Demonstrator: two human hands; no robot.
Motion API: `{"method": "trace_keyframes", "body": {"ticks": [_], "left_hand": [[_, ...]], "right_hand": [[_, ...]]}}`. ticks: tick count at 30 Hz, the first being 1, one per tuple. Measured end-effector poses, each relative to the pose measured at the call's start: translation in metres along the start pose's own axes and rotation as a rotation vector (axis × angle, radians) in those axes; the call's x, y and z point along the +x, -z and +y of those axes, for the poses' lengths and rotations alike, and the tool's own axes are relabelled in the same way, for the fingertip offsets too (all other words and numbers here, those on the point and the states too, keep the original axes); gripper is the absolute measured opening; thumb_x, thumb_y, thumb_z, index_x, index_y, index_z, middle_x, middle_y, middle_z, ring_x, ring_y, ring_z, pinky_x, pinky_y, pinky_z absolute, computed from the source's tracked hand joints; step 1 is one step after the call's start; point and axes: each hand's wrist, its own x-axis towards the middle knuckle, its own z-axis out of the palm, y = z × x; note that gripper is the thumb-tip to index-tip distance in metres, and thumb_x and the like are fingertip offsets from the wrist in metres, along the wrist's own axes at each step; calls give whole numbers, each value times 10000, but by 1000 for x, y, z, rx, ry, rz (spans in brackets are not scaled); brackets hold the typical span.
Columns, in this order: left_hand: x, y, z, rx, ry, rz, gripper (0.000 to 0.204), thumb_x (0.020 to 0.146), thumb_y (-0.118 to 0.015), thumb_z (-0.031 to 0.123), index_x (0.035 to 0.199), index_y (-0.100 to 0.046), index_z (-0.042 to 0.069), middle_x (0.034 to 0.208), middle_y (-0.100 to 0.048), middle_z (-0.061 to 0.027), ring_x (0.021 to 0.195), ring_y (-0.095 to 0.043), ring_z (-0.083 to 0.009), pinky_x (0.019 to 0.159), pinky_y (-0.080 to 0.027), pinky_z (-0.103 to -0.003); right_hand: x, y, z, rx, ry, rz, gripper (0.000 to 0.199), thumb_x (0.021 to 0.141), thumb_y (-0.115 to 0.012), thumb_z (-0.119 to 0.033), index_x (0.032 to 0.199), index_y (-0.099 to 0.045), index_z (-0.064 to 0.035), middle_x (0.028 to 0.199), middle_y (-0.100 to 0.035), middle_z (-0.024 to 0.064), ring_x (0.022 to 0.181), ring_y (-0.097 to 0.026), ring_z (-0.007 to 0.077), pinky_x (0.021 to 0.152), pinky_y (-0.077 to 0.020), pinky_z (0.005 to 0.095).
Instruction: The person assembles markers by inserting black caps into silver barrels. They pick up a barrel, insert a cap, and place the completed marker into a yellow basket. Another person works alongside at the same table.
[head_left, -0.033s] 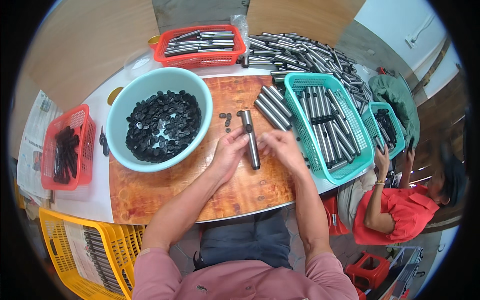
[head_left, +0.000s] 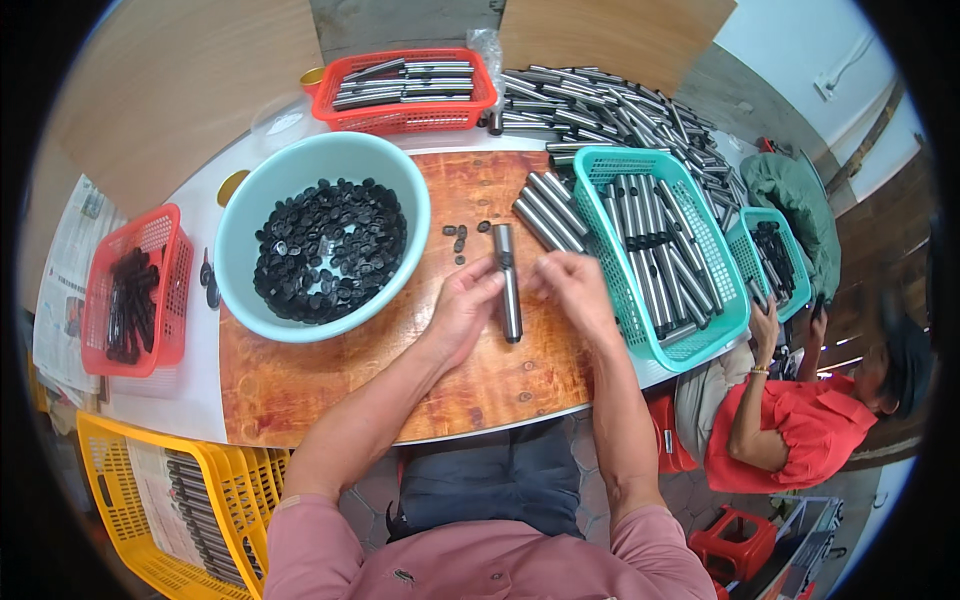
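Note:
My left hand point(head_left: 467, 308) is closed around the upper part of a shiny metal tube point(head_left: 511, 300) with a black lower end, which stands nearly lengthwise to me over the wooden board. A dark spot shows on the tube beside my fingertips. Just right of the tube, my right hand point(head_left: 575, 290) has its fingers bent together; what they hold, if anything, is hidden. Several small black oval plugs point(head_left: 460, 245) lie beyond my left hand, and one more black plug point(head_left: 484, 226) lies by the tube's far end. A large pale-blue basin point(head_left: 230, 250) holds many such black plugs point(head_left: 330, 250).
Right of my hands stands a green basket point(head_left: 735, 335) of tubes, with loose tubes point(head_left: 548, 212) beside it and a big pile point(head_left: 620, 110) behind. Red baskets point(head_left: 405, 122) stand at the back and left. A yellow crate point(head_left: 215, 480) is lower left. A co-worker in red point(head_left: 775, 430) sits right.
My right hand has drawn slightly away from the tube, upward and right. The tube has turned a little in my left hand and shifted slightly right, apart from the plug near its far end.

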Motion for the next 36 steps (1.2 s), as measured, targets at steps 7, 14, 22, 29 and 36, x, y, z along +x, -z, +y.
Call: {"method": "trace_keyframes", "body": {"ticks": [7,14,22,29,36], "left_hand": [[-18,-6,8,-64,341,-581,485,969,-669,104,1412,-526,-35,1179,-676,-130,1070,-685,-229,967,-553,-387],[-20,-3,10,13,463,-656,497,959,-670,98,1408,-521,-57,1175,-665,-119,1058,-686,-222,955,-556,-389],[-14,-3,6,-3,404,-596,494,955,-677,112,1399,-534,-51,1183,-665,-124,1051,-683,-223,976,-547,-399],[-6,6,16,-76,205,-338,452,945,-686,146,1342,-558,-28,1150,-676,-141,1034,-677,-227,952,-554,-389],[6,6,12,-169,76,-109,352,971,-645,123,1291,-590,-12,1102,-680,-146,964,-673,-223,916,-563,-379]], "right_hand": [[42,-26,-1,-481,525,56,202,892,-718,-63,1087,-734,-10,1019,-720,144,853,-714,278,737,-567,362],[55,-69,9,-744,791,-87,162,841,-741,-103,995,-721,-56,940,-665,129,841,-668,346,711,-537,426],[50,-52,21,-743,829,49,71,855,-715,-73,880,-659,-37,842,-626,129,771,-653,352,678,-525,443],[19,-14,-2,-1106,548,254,119,778,-693,-48,860,-617,-10,812,-656,172,715,-709,322,655,-579,411],[-8,12,1,-1291,358,431,85,799,-640,30,851,-581,-1,820,-638,180,730,-703,374,602,-569,438]]}}
